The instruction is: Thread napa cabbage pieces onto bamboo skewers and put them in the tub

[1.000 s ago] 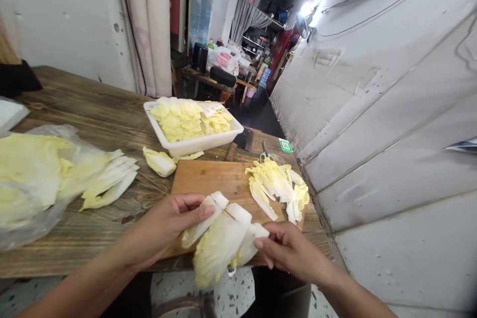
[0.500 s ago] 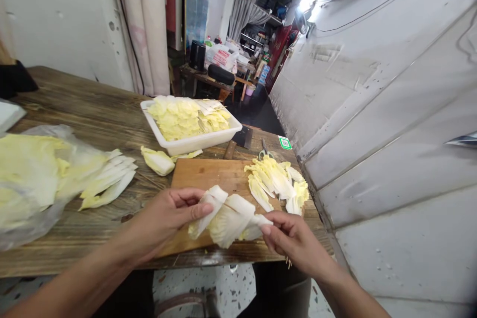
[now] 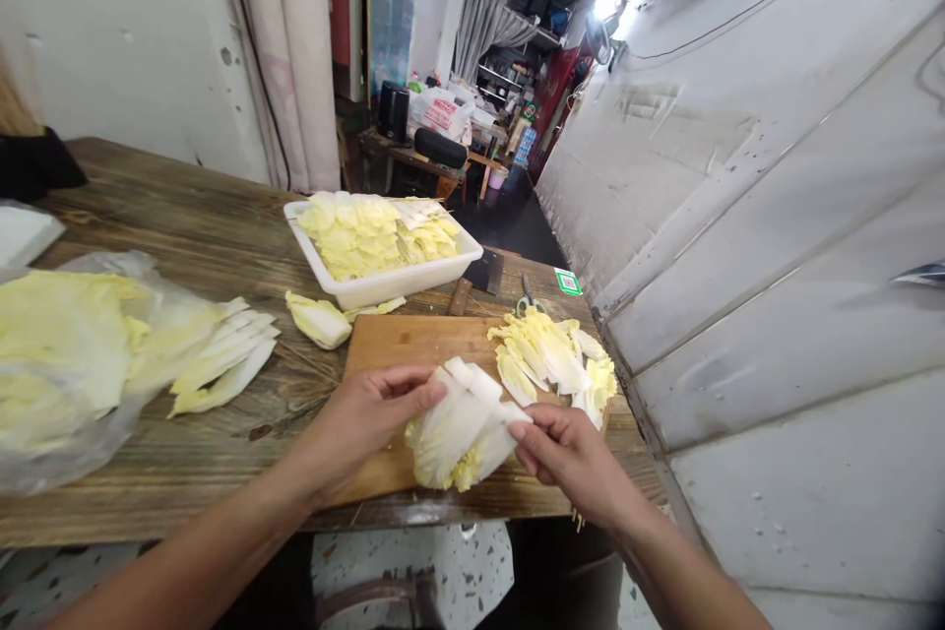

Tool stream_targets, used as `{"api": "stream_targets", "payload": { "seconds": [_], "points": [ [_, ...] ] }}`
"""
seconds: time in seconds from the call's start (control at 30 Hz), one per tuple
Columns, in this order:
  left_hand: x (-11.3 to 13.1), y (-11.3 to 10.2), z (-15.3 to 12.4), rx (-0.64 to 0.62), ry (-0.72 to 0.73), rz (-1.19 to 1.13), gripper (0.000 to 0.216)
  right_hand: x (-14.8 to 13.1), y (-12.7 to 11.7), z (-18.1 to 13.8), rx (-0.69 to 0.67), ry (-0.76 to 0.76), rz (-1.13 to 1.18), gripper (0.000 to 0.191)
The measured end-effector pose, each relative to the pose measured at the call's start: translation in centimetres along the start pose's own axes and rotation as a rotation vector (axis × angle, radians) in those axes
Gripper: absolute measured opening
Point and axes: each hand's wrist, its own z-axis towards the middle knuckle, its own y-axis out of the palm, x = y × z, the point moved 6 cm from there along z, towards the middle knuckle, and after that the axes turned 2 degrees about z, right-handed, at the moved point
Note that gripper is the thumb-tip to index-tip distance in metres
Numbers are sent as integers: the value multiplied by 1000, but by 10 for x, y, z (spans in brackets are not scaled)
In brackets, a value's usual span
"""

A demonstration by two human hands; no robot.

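Note:
Between my hands, above the front of a wooden cutting board, is a small bunch of overlapping napa cabbage leaves, pale with yellow frilly edges. My left hand pinches its upper left side between thumb and fingers. At the right end, my right hand grips the white tip of a leaf. Any stick inside the bunch is hidden. Several thin stick ends poke out below my right hand; whether it holds them I cannot tell. More loose cabbage leaves lie on the board's right side.
Behind the board stands a white tub heaped with cabbage leaves. A cleaver and scissors lie beyond the board. At left are a plastic bag with leaves and a small cabbage piece. A wall runs along the right.
My left hand has moved right, closer to my right hand. The leaves, spread apart with a thin stick showing between them before, are now bunched tightly together.

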Motion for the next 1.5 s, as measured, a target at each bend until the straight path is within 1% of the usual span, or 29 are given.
{"api": "stream_targets", "payload": {
  "seconds": [0.07,0.1,0.13,0.2,0.23,0.27,0.3,0.37,0.43,0.57,0.7,0.8,0.9,0.93,0.97,1.07,1.13,1.17,1.2,1.27,1.33,1.4,1.5],
  "points": [
    [-1,-21,0,218,59,83,63,10,-3,8,47,42,96,56],
    [-2,-34,-1,309,90,157,61,16,-5,11,67,62,146,56],
    [-3,-49,-2,383,124,257,56,21,-6,14,83,77,188,56],
    [-7,-80,-2,462,202,545,41,29,-8,15,108,90,249,56],
    [-8,-94,0,467,250,715,38,32,-10,15,117,90,272,56],
    [-8,-105,2,464,330,901,38,35,-11,14,124,90,291,56],
    [-9,-114,6,433,395,1084,41,38,-11,13,129,90,308,56],
    [-14,-133,14,386,418,1224,42,44,-12,12,142,89,347,56],
    [-19,-143,25,320,406,1291,42,48,-12,11,151,85,383,56],
    [-33,-145,50,180,397,1397,43,54,-8,10,160,70,434,57],
    [-43,-144,72,115,394,1425,47,58,-5,9,176,57,459,57],
    [-36,-142,80,101,405,1412,45,63,-5,7,192,56,483,57],
    [-16,-142,72,134,409,1368,40,69,-5,5,197,64,505,57],
    [-7,-145,66,179,401,1347,38,71,-5,4,202,68,513,57],
    [2,-151,58,252,386,1326,39,72,-6,3,210,71,520,56],
    [28,-179,22,589,284,1266,51,76,-9,-2,246,72,535,53],
    [38,-196,-3,771,188,1238,55,77,-11,-5,269,72,550,52],
    [40,-201,-12,811,143,1240,55,78,-12,-6,276,74,559,53],
    [39,-204,-19,817,103,1256,53,79,-12,-8,282,78,568,53],
    [33,-201,-23,748,52,1313,47,80,-10,-9,284,86,581,54],
    [20,-191,-20,636,42,1367,42,82,-8,-9,283,88,592,55],
    [6,-180,-14,544,69,1387,38,82,-6,-9,283,91,602,55],
    [-11,-163,4,448,154,1403,38,84,-4,-9,277,102,611,54]
  ]
}}
